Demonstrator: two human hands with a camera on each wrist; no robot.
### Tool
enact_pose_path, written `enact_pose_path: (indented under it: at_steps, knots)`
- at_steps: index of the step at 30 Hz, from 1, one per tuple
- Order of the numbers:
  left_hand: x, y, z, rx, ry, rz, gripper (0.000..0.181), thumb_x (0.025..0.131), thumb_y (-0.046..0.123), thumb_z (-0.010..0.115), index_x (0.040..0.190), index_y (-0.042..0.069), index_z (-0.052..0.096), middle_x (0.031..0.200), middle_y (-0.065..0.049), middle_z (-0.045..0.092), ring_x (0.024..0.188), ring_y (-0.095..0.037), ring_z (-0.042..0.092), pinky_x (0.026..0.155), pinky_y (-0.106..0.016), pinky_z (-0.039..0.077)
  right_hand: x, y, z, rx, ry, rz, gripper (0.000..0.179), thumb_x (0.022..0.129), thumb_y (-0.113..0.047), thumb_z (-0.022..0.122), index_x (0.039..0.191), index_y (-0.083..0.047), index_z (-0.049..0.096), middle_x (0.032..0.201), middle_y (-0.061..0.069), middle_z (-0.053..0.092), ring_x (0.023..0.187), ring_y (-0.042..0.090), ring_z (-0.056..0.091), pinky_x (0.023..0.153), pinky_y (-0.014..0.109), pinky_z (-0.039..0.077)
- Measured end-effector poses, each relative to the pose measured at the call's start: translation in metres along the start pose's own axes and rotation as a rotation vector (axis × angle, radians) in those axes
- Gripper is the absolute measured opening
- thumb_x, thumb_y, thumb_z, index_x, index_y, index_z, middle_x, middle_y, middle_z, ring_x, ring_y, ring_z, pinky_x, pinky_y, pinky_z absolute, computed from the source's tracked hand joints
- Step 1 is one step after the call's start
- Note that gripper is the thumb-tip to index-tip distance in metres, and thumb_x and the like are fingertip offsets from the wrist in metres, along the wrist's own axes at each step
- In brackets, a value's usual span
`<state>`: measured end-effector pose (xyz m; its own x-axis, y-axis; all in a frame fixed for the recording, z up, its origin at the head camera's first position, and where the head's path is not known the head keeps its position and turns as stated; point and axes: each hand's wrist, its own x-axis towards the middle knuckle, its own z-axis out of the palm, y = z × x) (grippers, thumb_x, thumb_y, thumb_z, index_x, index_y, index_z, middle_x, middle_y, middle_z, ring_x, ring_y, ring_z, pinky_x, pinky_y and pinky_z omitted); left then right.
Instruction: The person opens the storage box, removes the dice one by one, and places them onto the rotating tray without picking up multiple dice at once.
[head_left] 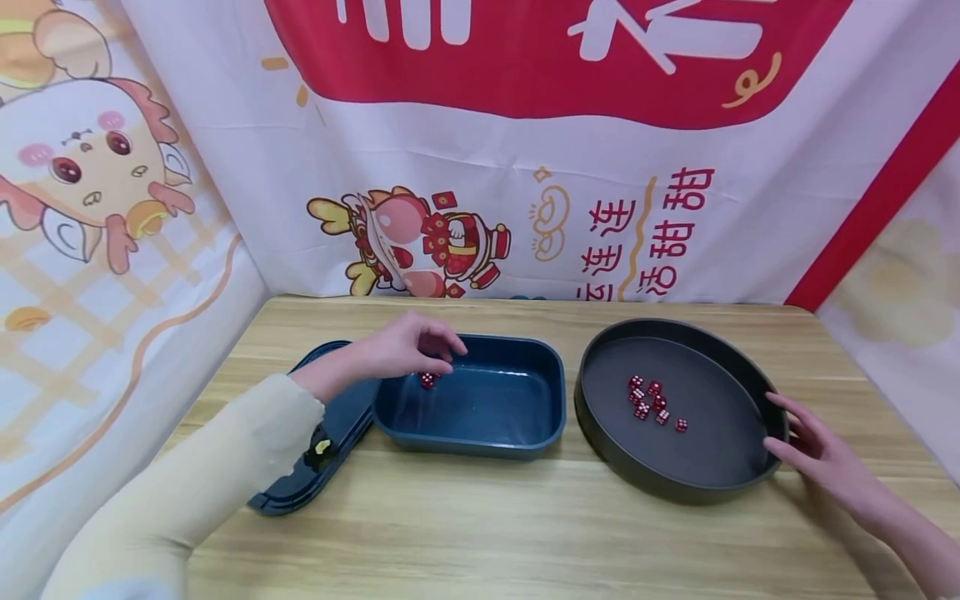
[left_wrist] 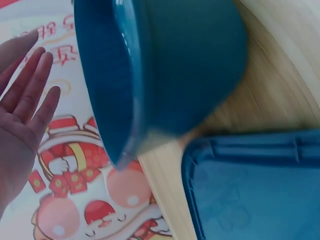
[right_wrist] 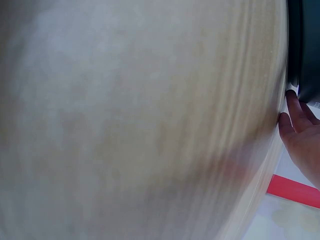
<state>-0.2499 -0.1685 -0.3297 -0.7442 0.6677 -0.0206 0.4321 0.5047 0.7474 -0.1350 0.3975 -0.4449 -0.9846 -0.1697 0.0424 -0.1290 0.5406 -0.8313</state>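
In the head view my left hand point(head_left: 412, 346) hovers over the left end of a dark blue rectangular container point(head_left: 502, 442), fingers loosely extended and holding nothing. Below it lies a red die point(head_left: 427, 380) with white dots; the hand partly hides that corner. The left wrist view shows the fingers point(left_wrist: 32, 85) stretched beside the container's wall point(left_wrist: 195, 65). My right hand point(head_left: 825, 462) touches the right rim of a round dark grey pan point(head_left: 720, 458), thumb and fingers spread. Several red dice point(head_left: 642, 410) lie grouped on the pan's floor, one point(head_left: 681, 425) slightly apart.
A dark blue lid point(head_left: 292, 492) lies left of the container, partly under my left forearm, with a small dark and yellow patch point(head_left: 321, 448) near the cuff. All stand on a wood-grain table point(head_left: 480, 525). A printed white and red cloth point(head_left: 465, 150) hangs behind the table.
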Motion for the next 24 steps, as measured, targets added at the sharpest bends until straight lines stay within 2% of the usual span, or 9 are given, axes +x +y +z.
enact_pose_path:
  at_steps: [3,6,8,11,14,18,19,23,24]
  knots:
    - [-0.003,-0.007,-0.003,0.065,-0.029,-0.021,0.025,0.085,0.005,0.075,0.109,0.008,0.072,0.098,-0.005,0.070,0.084,-0.015,0.066,0.080,-0.029,0.054,-0.001,0.000,0.000,-0.002,-0.005,0.011,0.065,0.102,-0.011,0.050,0.156,-0.026,0.018,0.155,-0.006,0.017,0.133,0.055,0.012,0.085,0.002,0.030]
    - [-0.004,-0.014,-0.004,0.110,-0.058,-0.029,0.024,0.084,0.003,0.075,0.107,0.007,0.072,0.097,-0.010,0.071,0.081,-0.014,0.066,0.076,-0.028,0.055,-0.001,-0.001,0.000,-0.001,-0.010,0.026,0.065,0.102,-0.012,0.051,0.156,-0.026,0.018,0.158,0.010,0.013,0.131,0.060,0.012,0.085,0.002,0.030]
    - [-0.004,-0.019,-0.005,0.126,-0.078,-0.038,0.024,0.084,0.001,0.075,0.106,0.007,0.073,0.097,-0.013,0.070,0.080,-0.014,0.066,0.075,-0.028,0.055,-0.001,-0.002,0.001,-0.004,-0.008,0.027,0.065,0.102,-0.012,0.051,0.156,-0.026,0.018,0.157,0.013,0.014,0.131,0.060,0.013,0.084,0.002,0.031]
    - [-0.004,-0.025,-0.005,0.160,-0.104,-0.046,0.024,0.084,0.000,0.074,0.107,0.007,0.073,0.098,-0.012,0.070,0.081,-0.014,0.065,0.076,-0.028,0.055,-0.001,-0.002,0.001,-0.007,-0.002,0.021,0.065,0.102,-0.012,0.051,0.156,-0.025,0.019,0.155,0.005,0.018,0.130,0.059,0.015,0.083,0.002,0.032]
    - [-0.003,-0.031,-0.005,0.188,-0.135,-0.077,0.024,0.084,0.000,0.073,0.108,0.007,0.072,0.100,-0.010,0.070,0.083,-0.014,0.065,0.079,-0.029,0.055,-0.001,-0.001,0.000,-0.005,-0.001,0.011,0.064,0.102,-0.011,0.051,0.156,-0.025,0.019,0.151,-0.007,0.020,0.131,0.057,0.015,0.084,0.002,0.032]
    - [-0.001,-0.037,-0.004,0.212,-0.162,-0.120,0.024,0.085,-0.002,0.072,0.109,0.004,0.071,0.103,-0.010,0.069,0.087,-0.015,0.066,0.080,-0.031,0.055,-0.001,-0.001,0.000,-0.003,0.000,0.002,0.064,0.102,-0.011,0.051,0.156,-0.025,0.019,0.147,-0.016,0.021,0.134,0.051,0.015,0.085,0.002,0.031]
    - [0.000,-0.038,-0.003,0.218,-0.165,-0.126,0.024,0.085,-0.002,0.072,0.109,0.003,0.071,0.103,-0.009,0.069,0.087,-0.015,0.066,0.080,-0.031,0.055,-0.001,-0.001,0.000,-0.006,0.003,-0.002,0.065,0.102,-0.010,0.051,0.156,-0.025,0.019,0.147,-0.018,0.022,0.135,0.048,0.016,0.085,0.002,0.032]
    - [0.003,-0.043,-0.001,0.253,-0.168,-0.140,0.024,0.085,-0.001,0.072,0.108,0.004,0.071,0.103,-0.008,0.069,0.087,-0.014,0.066,0.081,-0.031,0.055,-0.001,0.000,0.001,-0.022,0.011,-0.014,0.065,0.101,-0.009,0.051,0.156,-0.025,0.020,0.144,-0.021,0.023,0.137,0.015,0.022,0.085,0.003,0.032]
    - [0.003,-0.044,-0.001,0.265,-0.169,-0.143,0.023,0.085,-0.001,0.072,0.108,0.005,0.072,0.102,-0.007,0.069,0.087,-0.014,0.066,0.081,-0.031,0.055,-0.001,0.000,0.000,-0.023,0.011,-0.014,0.065,0.101,-0.009,0.051,0.156,-0.025,0.020,0.144,-0.022,0.023,0.137,0.015,0.022,0.085,0.003,0.032]
